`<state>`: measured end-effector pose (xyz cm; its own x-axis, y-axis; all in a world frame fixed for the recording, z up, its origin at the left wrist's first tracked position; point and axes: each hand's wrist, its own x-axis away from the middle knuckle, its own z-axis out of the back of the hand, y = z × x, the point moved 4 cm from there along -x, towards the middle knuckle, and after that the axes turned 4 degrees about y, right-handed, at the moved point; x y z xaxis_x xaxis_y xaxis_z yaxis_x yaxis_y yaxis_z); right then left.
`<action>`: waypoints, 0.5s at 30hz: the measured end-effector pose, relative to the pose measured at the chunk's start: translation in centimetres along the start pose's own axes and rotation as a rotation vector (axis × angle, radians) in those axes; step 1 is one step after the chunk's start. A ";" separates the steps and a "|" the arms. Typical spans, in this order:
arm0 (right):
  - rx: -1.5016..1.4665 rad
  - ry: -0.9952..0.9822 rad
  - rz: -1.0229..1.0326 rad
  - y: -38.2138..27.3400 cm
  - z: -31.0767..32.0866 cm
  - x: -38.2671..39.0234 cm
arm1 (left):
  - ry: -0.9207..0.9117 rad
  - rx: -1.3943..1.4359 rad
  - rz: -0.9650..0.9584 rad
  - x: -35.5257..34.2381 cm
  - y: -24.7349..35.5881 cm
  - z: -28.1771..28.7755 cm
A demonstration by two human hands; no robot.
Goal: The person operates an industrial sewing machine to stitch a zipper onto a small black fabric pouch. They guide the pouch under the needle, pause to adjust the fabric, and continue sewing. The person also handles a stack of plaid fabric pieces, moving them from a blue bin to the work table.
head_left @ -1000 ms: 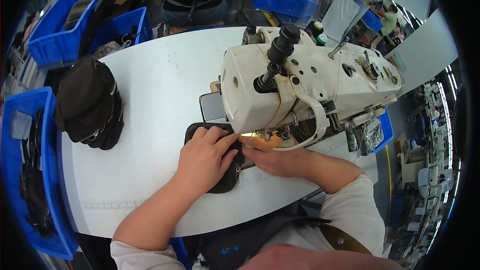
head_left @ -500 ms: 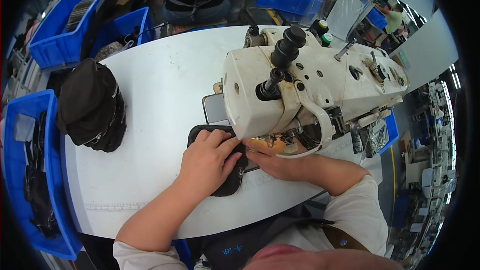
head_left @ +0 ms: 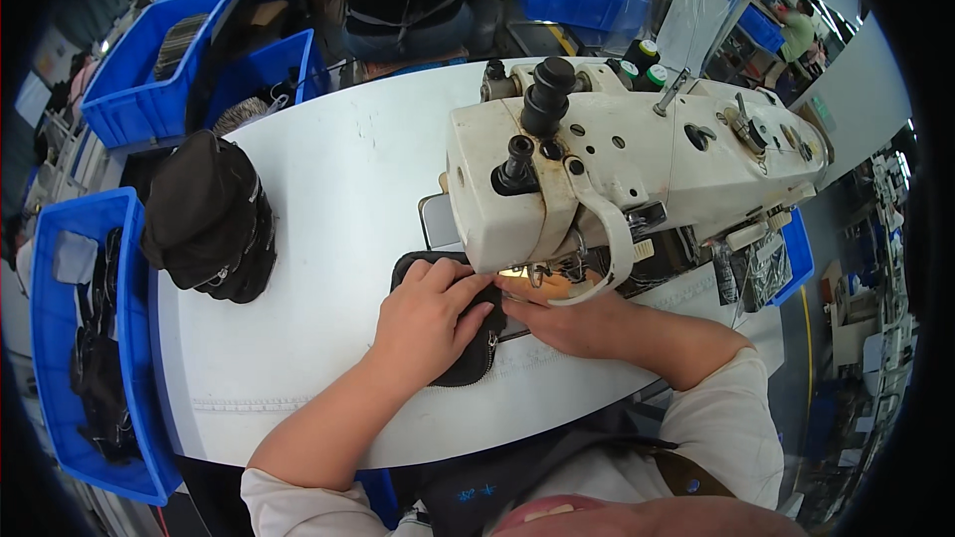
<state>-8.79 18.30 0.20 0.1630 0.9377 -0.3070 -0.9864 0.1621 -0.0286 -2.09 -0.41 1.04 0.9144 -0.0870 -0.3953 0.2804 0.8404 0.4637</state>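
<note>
Pouch [head_left: 470,366], dark, lying flat on the white table [head_left: 308,348], upper edge close by the head of the machine [head_left: 637,154]. Left hand [head_left: 426,310] spread palm-down on top, fingers slightly bent, pressing rather than gripping. Right hand [head_left: 559,318] at the right edge, partly hidden behind machine parts and the curved bar [head_left: 622,254]; cannot tell pinch from light press. Looks light and soft-faced, probably with some body from padding or seams: likely to lie flat, but to buckle if pushed from one edge only. Fabric seemingly not slippery, though apt to glide on the smooth table. Hardly fragile; zip [head_left: 491,346] at lower right likely the stiff, snag-prone part. Best held with flat fingers on the broad face, second hold at the right edge, fingertips clear of the machine's working parts.
</note>
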 end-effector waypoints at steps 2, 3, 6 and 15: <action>-0.006 0.022 0.000 0.0 0.3 -0.3 | 0.004 0.001 -0.008 0.0 0.0 -0.1; -0.011 0.033 0.001 -0.1 0.4 -0.3 | 0.003 -0.001 -0.013 0.0 0.0 -0.1; -0.044 0.018 -0.028 0.0 -0.1 0.0 | 0.009 -0.006 -0.025 0.1 0.0 -0.1; 0.006 -0.003 -0.036 -0.2 -0.3 0.2 | -0.064 -0.006 0.040 0.2 0.0 -0.2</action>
<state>-8.62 18.35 -0.10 0.1986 0.9321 -0.3030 -0.9797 0.1977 -0.0341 -1.95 -0.36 0.83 0.9417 -0.0872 -0.3249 0.2418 0.8469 0.4736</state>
